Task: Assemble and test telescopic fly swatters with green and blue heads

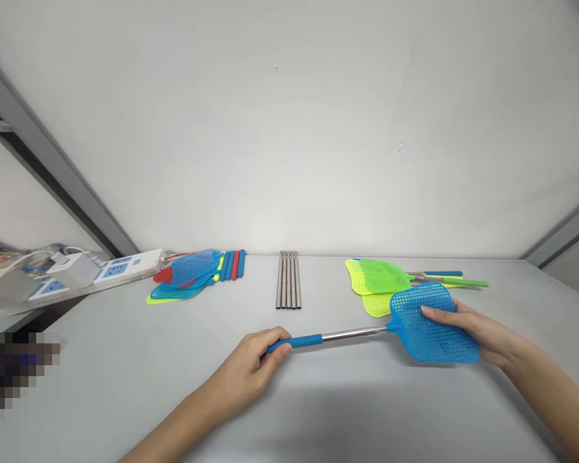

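Note:
A blue fly swatter is held level above the table between my two hands. My left hand is closed round the end of its blue handle. A bare metal rod joins the handle to the meshed paddle. At the right, my right hand pinches the paddle, thumb on the near face and the other fingers hidden behind it. Just behind the paddle lies a pile of green and yellow fly swatters with metal rods and coloured handles.
Several metal tubes lie side by side at the back middle. Left of them are blue and red handle grips and a stack of loose swatter paddles. A white power strip with plugs and cables runs along the left edge. A wall stands behind.

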`<move>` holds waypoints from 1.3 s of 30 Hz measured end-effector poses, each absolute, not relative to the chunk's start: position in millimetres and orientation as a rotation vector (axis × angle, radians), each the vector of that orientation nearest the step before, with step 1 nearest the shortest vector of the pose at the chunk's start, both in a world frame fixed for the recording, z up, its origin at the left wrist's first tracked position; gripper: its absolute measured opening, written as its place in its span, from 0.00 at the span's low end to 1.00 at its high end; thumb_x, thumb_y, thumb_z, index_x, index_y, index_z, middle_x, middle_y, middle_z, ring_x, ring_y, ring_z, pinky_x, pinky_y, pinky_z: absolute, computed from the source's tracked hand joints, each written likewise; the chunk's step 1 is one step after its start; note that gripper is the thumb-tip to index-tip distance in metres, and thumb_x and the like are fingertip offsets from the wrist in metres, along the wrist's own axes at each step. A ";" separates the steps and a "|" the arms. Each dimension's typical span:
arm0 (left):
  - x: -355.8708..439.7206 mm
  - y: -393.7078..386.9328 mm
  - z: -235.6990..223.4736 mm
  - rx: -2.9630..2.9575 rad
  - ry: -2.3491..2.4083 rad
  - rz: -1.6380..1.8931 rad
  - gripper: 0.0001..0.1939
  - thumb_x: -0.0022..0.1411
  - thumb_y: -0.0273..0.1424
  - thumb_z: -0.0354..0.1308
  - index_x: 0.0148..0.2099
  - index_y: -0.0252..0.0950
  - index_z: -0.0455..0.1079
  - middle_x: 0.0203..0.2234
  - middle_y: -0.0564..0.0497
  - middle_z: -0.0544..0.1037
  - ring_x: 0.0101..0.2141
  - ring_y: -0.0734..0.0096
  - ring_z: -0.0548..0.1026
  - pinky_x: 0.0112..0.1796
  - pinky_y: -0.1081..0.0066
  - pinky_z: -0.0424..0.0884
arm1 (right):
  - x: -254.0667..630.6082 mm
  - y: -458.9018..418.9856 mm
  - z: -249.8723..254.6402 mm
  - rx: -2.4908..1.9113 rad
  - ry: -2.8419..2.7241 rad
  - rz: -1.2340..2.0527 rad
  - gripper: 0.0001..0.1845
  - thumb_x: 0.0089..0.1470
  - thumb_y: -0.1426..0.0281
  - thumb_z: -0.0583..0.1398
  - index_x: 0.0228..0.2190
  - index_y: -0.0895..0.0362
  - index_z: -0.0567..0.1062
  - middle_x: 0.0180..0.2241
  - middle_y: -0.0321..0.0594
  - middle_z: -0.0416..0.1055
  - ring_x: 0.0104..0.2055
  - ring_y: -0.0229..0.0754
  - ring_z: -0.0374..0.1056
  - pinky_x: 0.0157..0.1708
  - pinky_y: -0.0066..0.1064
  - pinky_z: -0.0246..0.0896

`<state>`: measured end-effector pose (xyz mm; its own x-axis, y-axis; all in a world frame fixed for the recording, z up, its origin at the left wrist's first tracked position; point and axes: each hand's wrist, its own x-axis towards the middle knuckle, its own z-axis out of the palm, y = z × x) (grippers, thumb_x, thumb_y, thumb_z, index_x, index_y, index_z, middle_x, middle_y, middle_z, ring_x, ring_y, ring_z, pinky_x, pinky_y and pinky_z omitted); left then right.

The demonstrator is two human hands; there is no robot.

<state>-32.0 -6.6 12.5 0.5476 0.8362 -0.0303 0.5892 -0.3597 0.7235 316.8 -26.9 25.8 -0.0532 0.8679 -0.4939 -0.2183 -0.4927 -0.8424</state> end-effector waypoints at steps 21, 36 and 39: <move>-31.8 -12.0 11.9 2.181 1.066 0.368 0.16 0.65 0.38 0.38 0.30 0.37 0.59 0.19 0.57 0.58 0.21 0.76 0.56 0.23 0.75 0.52 | 317.5 -23.5 23.2 -1.404 -0.758 1.677 0.17 0.45 0.67 0.63 0.40 0.53 0.71 0.38 0.47 0.74 0.39 0.57 0.70 0.37 0.43 0.66; -32.3 -18.2 11.7 2.257 1.092 0.242 0.15 0.66 0.38 0.34 0.33 0.39 0.57 0.24 0.55 0.63 0.28 0.71 0.63 0.32 0.72 0.58 | 314.9 -24.9 28.2 -1.408 -0.779 1.697 0.18 0.47 0.69 0.62 0.42 0.54 0.67 0.37 0.44 0.75 0.36 0.50 0.72 0.35 0.39 0.68; -31.8 -18.0 11.8 2.260 1.075 0.238 0.15 0.66 0.38 0.36 0.34 0.39 0.59 0.26 0.55 0.65 0.30 0.71 0.64 0.33 0.72 0.58 | 314.0 -25.7 27.6 -1.388 -0.795 1.734 0.16 0.48 0.69 0.62 0.41 0.55 0.68 0.36 0.44 0.75 0.36 0.49 0.72 0.36 0.37 0.68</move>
<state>-31.8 -18.0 11.8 0.6531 0.7510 -0.0971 0.6399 -0.4788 0.6011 314.0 -25.7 27.6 -0.1177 0.8572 -0.5014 -0.1796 -0.5150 -0.8382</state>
